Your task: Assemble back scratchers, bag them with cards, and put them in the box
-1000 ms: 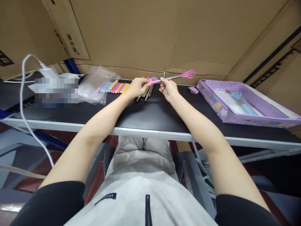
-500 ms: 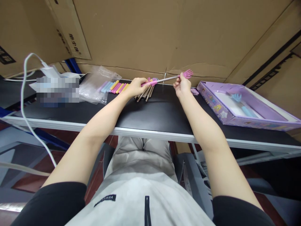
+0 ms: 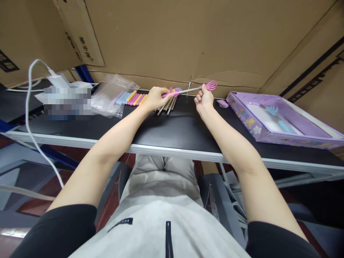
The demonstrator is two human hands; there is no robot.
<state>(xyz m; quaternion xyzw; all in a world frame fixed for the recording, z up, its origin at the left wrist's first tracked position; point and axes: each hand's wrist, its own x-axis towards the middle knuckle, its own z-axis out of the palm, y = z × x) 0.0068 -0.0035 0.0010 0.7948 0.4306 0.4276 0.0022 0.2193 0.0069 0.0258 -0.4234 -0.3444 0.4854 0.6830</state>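
Note:
A back scratcher (image 3: 188,91) with a pink handle, a metal rod and a pink claw head stretches between my hands above the black table. My left hand (image 3: 158,97) is closed on its pink handle. Near the claw end, my right hand (image 3: 204,98) pinches it with curled fingers. Under and behind my left hand lie several metal rods (image 3: 170,106) with coloured claw heads, partly hidden. A row of yellow, pink, blue and purple handles (image 3: 131,98) lies left of my left hand.
A clear plastic bag (image 3: 110,98) lies beside the handles. At the right stands an open purple box (image 3: 248,123) with a blue back scratcher (image 3: 281,120) inside. Small pink cards (image 3: 222,103) lie near it. A cardboard wall (image 3: 161,39) rises behind; a white cable (image 3: 28,104) hangs at the left.
My right hand and the claw end have shifted slightly left, and the rod between my hands looks a little shorter. My left hand keeps its hold on the handle.

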